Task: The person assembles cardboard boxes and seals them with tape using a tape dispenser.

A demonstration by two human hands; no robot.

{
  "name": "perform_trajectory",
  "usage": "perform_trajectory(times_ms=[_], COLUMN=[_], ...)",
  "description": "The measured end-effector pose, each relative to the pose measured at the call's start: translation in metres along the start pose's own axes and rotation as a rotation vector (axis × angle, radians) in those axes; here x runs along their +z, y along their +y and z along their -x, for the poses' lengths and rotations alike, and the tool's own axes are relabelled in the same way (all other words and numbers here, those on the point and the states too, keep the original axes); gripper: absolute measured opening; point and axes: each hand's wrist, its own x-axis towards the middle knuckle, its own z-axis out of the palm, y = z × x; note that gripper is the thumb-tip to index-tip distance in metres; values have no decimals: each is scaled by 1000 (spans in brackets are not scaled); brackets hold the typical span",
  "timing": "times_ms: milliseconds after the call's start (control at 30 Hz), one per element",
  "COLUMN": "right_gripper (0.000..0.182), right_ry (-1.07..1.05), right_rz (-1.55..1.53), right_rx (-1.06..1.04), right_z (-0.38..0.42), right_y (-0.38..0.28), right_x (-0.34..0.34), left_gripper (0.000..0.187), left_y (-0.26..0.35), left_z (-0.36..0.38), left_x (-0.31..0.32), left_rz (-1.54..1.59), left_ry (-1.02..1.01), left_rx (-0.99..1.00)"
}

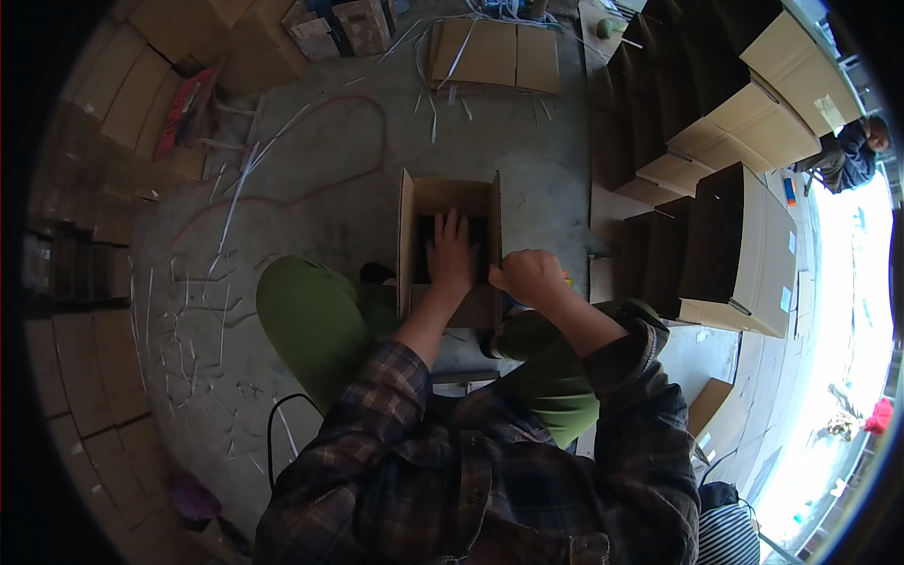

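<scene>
A cardboard box [407,245] with its top open stands between my knees, its inside dark. My left hand [452,256] reaches down into it, fingers stretched out and apart, palm facing the inside. Just outside the box's right wall, my right hand [532,276] is closed in a fist, its thumb side right at the wall's edge. Small bits of yellow and blue show beside and below that fist. What it grips is hidden by the fingers.
Opened boxes [739,245] are lined up at the right, and stacked cartons [89,367] stand along the left. A flat carton [490,55] lies ahead. Cut straps [193,330] litter the floor at left. A person [847,155] is at the far right.
</scene>
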Motion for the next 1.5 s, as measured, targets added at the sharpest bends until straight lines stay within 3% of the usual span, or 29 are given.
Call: perform_trajectory(times_ms=[33,100,133,200,300,433,533,600,633,700,833,900,1033,1100,1333,1433,1500], right_gripper=[47,47,47,47,47,48,56,61,66,71,74,73,77,78,76,74,73], right_ry=[14,23,13,10,8,3,5,2,-15,-30,-58,-55,-127,-165,-231,-267,-270], right_rz=[-2,-6,-27,-46,-55,-6,41,83,88,90,134,153,48,15,-46,-49,-27], right_rx=[-13,-31,-31,-32,-15,-43,-62,-82,-56,-33,126,170,275,286,214,217,204], right_z=[0,3,3,2,0,-1,-5,-6,-8,-13,-27,-37,-56,-63,-84,-87,-88], right_y=[1,2,1,0,0,-4,-9,-9,-9,-5,14,19,20,12,-1,4,5], right_x=[2,4,1,-2,-2,-8,-8,-11,-16,-23,-36,-37,-32,-27,-10,-5,-1], left_gripper=[63,57,57,64,75,78,70,64,64,62,68,71,72,73,72,71,71], left_y=[-3,-7,-2,13,26,21,10,5,0,-12,-11,3,-3,-7,-17,-21,-28], left_z=[5,22,34,62,94,89,82,79,79,77,79,87,86,83,80,84,101], left_x=[-3,-9,-17,-31,-41,-29,-30,-31,-27,-14,-8,-29,-34,-31,-26,-44,-73], left_rz=[-3,499,497,981,975,812,912,1082,1083,1658,1440,498,225,65,88,332,565], left_ry=[-3,187,188,-9,-137,-136,-227,-444,-445,-360,-230,145,81,-91,-93,-76,-154], left_rx=[-1,92,89,121,128,149,101,-72,-74,-310,-332,119,119,86,104,197,373])
